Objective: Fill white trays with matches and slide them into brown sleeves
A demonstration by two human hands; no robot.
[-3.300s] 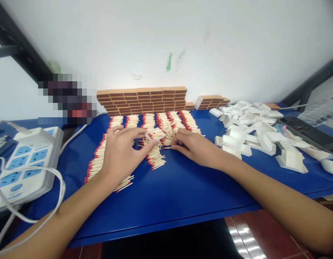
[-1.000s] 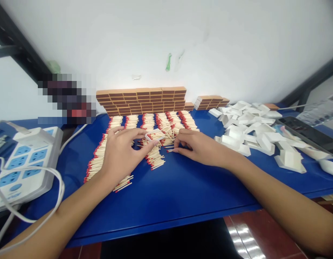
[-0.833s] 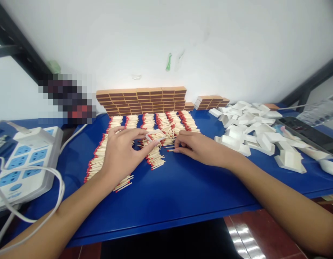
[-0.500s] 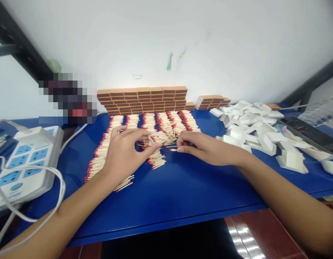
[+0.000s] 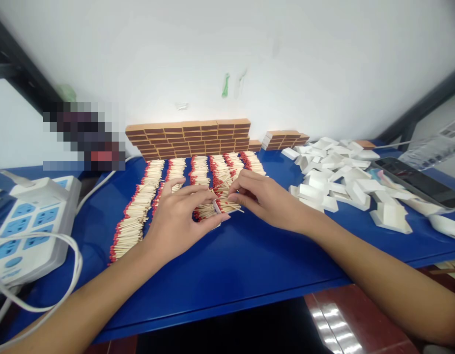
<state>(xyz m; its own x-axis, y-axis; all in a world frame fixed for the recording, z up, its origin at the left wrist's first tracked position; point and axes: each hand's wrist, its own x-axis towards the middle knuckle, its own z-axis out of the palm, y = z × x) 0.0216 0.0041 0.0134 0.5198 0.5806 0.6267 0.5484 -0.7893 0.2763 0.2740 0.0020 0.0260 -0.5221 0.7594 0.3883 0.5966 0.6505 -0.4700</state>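
My left hand pinches a small white matchbox tray between thumb and fingers, tilted above the table. Loose red-tipped matches show at the tray's right side. My right hand is closed, thumb against index finger, on matches right beside the tray; how many is hidden. Behind and under both hands lie long rows of matches with red heads facing left. My left hand covers part of the middle rows.
Brown-sided matchboxes are stacked against the wall, with a smaller stack beside them. White empty trays lie heaped at right, near a phone. A power strip with white cables stands left on the blue table.
My right hand has come up from the matches on the table to the tray. My left hand has turned the tray more upright. The view has shifted slightly.
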